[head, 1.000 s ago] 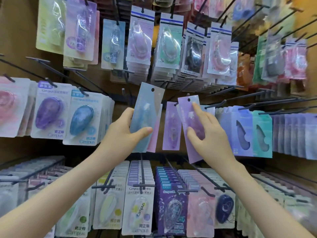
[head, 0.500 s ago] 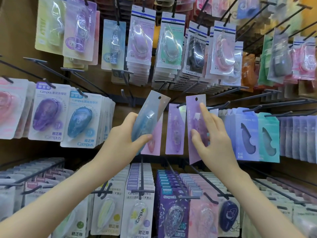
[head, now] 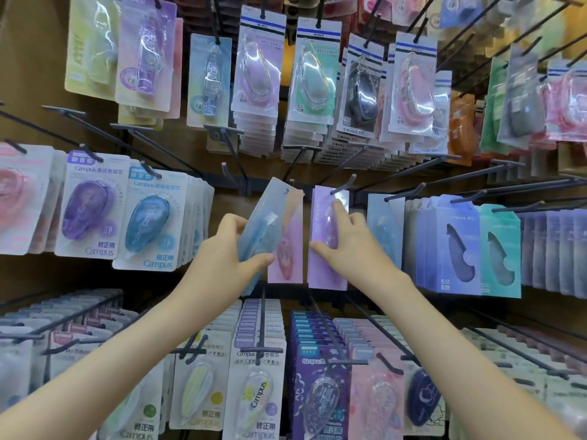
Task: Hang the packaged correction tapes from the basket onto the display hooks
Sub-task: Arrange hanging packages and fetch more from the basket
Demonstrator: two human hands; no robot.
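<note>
While the right hand (head: 349, 252) pinches the purple pack (head: 324, 271) on the display hook (head: 342, 185), apparently seating it, the left hand (head: 219, 262) grips the blue pack (head: 262, 223) tilted just left of that hook (likely next up). Hands apart, basket unseen.

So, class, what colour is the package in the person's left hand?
The package is pale blue; head view shows it.

The blue pack (head: 263, 230) at the display wall's (head: 31, 74) middle wore clear, glossy plastic film; the purple pack (head: 327, 268) beside it looked smooth, matt card. The display hooks (head: 262, 319) were dark, dull metal rods. Toward the wall's top edge, blister packs (head: 314, 84) shone: hard clear plastic on printed card. The wall itself was brown matt board.
</note>
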